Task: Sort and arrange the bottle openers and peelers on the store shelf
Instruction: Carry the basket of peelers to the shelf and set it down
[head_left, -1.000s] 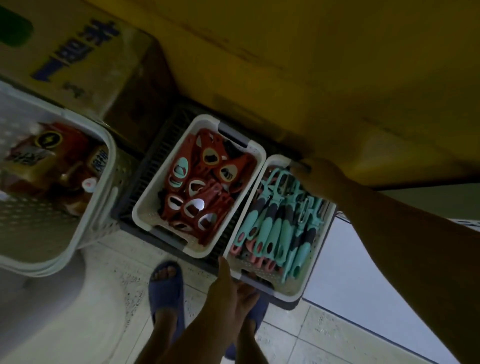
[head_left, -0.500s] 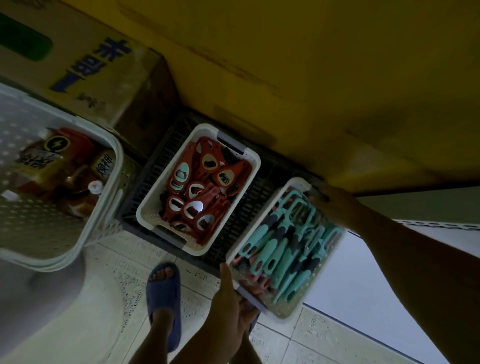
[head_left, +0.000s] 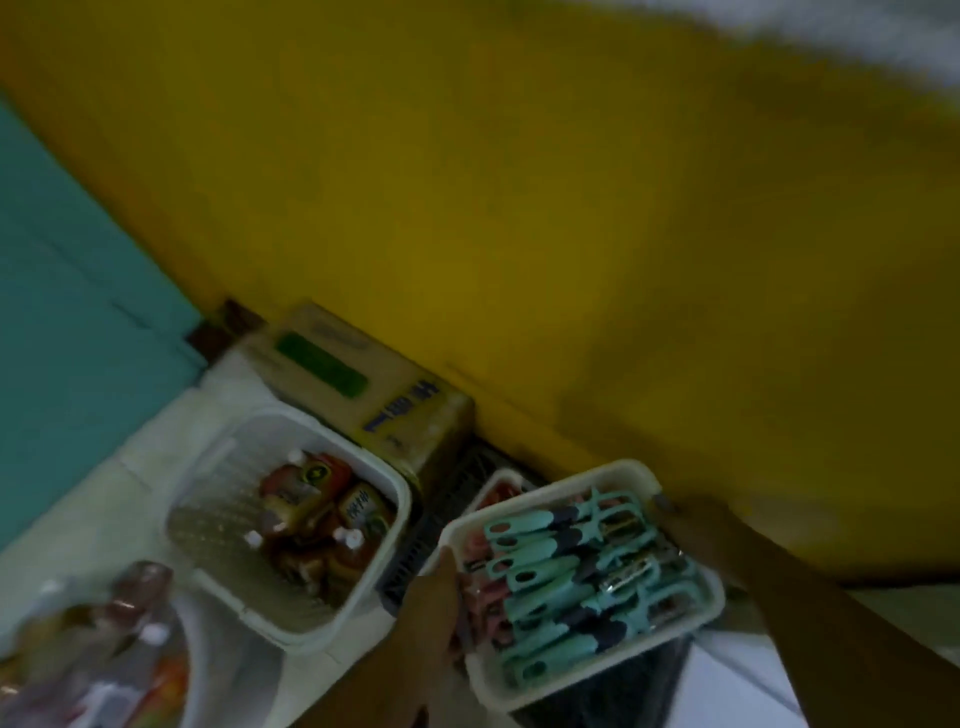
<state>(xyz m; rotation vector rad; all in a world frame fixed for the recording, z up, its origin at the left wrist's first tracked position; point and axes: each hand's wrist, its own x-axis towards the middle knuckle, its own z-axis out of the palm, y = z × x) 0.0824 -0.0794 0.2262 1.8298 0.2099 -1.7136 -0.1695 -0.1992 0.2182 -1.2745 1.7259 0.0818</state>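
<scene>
Under the broad yellow shelf face (head_left: 519, 218), the white plastic basket (head_left: 561, 491) of teal-handled peelers (head_left: 550, 577) is carried clear of the floor, the carrying step by my reading. The left hand (head_left: 436, 603) grips its near rim, the right hand (head_left: 691, 525) its far rim, both closed. Next it needs a level lift to a free shelf spot.

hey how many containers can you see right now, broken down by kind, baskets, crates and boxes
White baskets: 4, namely the peeler basket held in both hands, the sauce basket, one mostly hidden behind it, and one cut off at lower left
Dark crate: 1
Cardboard box: 1
Total: 6
</scene>
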